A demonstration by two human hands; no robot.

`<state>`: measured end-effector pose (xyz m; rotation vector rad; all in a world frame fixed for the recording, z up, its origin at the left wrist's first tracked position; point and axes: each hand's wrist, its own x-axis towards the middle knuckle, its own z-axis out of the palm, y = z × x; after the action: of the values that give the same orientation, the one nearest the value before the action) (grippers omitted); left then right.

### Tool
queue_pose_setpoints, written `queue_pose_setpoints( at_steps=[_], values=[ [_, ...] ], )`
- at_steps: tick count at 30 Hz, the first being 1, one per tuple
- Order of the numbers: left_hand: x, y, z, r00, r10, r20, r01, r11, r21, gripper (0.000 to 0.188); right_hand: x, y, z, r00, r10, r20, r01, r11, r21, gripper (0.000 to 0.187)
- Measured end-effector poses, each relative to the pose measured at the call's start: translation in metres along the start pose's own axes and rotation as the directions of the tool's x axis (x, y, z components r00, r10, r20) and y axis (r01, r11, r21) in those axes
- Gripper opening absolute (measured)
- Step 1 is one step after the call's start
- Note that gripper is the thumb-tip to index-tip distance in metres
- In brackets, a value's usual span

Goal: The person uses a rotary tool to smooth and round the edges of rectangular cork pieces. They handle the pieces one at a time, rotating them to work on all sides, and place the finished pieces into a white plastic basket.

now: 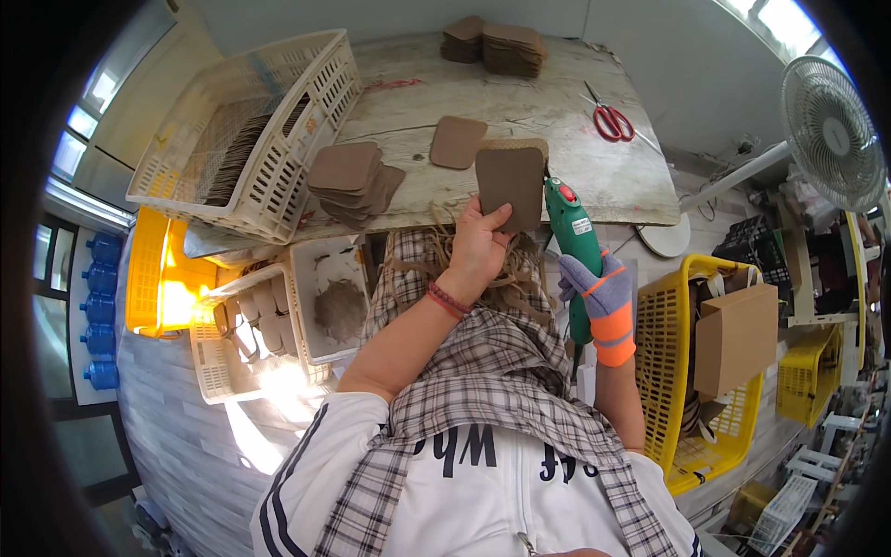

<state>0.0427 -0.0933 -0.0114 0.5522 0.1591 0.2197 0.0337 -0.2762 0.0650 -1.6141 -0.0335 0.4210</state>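
Table (608, 181): worn and pale, before you; white crate (269, 200) at its left end; red-handled scissors (611, 123) toward its right side;
Left hand (483, 239): bare; you grip a brown panel (510, 181) by the table's near edge;
Right hand (603, 302): gloved; you clasp a green power tool (573, 227) by that same edge.

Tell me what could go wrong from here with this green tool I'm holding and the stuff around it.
The bare left hand grips the brown pad near the tip of the green power tool, so a slip might catch those fingers. Loose strips on the lap could tangle with the tool if it dips. The slumped pad pile near the table's front edge might slide off.
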Motion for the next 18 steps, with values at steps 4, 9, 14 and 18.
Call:
queue_pose_setpoints(
  at_steps=[4,9,14,18],
  values=[
    [-0.007,-0.001,-0.007,1.0,-0.009,0.029,0.007,0.998,0.056,0.027,0.004,0.0,-0.009,1.0,0.002,0.01,-0.002,1.0,0.007,0.034],
    [-0.009,0.025,-0.019,0.998,-0.017,0.055,0.003,0.967,0.254,0.03,-0.003,-0.004,-0.025,0.999,0.003,0.054,0.003,0.993,-0.12,0.035],
    [-0.01,0.062,-0.019,0.993,-0.072,0.093,0.015,0.864,0.504,0.034,-0.015,-0.006,-0.038,0.992,0.046,0.118,-0.018,0.973,-0.228,0.035],
    [-0.008,0.08,-0.028,0.975,-0.179,0.129,0.062,0.782,0.62,0.035,-0.017,0.003,-0.039,0.987,-0.003,0.159,0.058,0.939,-0.34,0.032]
  ],
)
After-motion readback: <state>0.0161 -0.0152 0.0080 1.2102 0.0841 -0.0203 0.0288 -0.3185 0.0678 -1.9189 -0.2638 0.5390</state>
